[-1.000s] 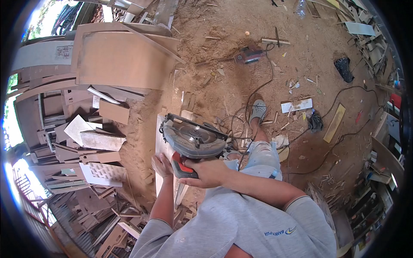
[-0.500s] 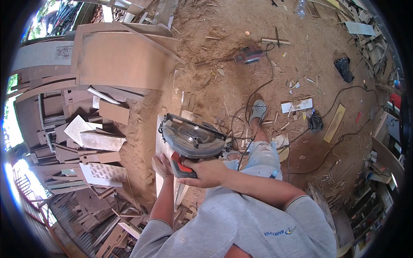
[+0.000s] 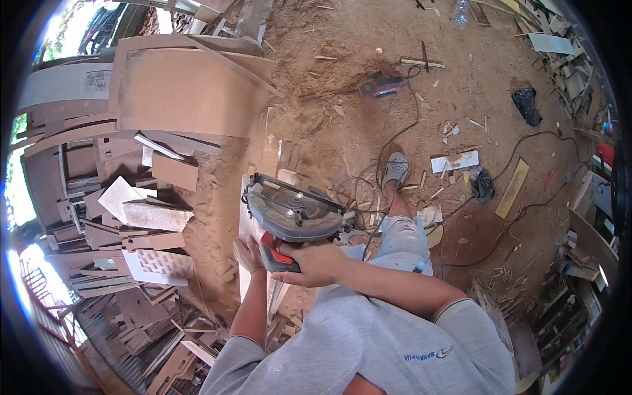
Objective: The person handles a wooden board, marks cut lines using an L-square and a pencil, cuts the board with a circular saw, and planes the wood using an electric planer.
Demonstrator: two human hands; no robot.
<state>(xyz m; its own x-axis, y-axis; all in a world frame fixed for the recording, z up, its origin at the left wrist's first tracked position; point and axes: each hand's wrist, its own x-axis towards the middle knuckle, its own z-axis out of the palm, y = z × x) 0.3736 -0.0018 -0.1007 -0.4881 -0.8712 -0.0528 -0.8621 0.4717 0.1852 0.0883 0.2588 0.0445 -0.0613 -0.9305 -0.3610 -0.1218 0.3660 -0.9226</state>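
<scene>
My right hand (image 3: 316, 264) is wrapped around the red and black rear handle of a circular saw (image 3: 293, 217). The saw has a grey guard and a round blade, and it rests over a long pale board (image 3: 245, 227). Close to the handle, my left hand (image 3: 247, 255) lies on the board with its fingers stretched out; part of the palm is hidden. The saw covers much of the board, so where the blade meets the wood cannot be seen.
Stacked wood panels (image 3: 191, 92) and offcuts (image 3: 158, 214) fill the left side. A red and black power tool (image 3: 382, 84) lies on the dirt floor, its cable (image 3: 416, 112) running near my shoe (image 3: 395, 170). Scraps and black plastic bags (image 3: 482, 187) lie to the right.
The circular saw and my right hand have shifted very slightly left. My left hand stays in place on the board.
</scene>
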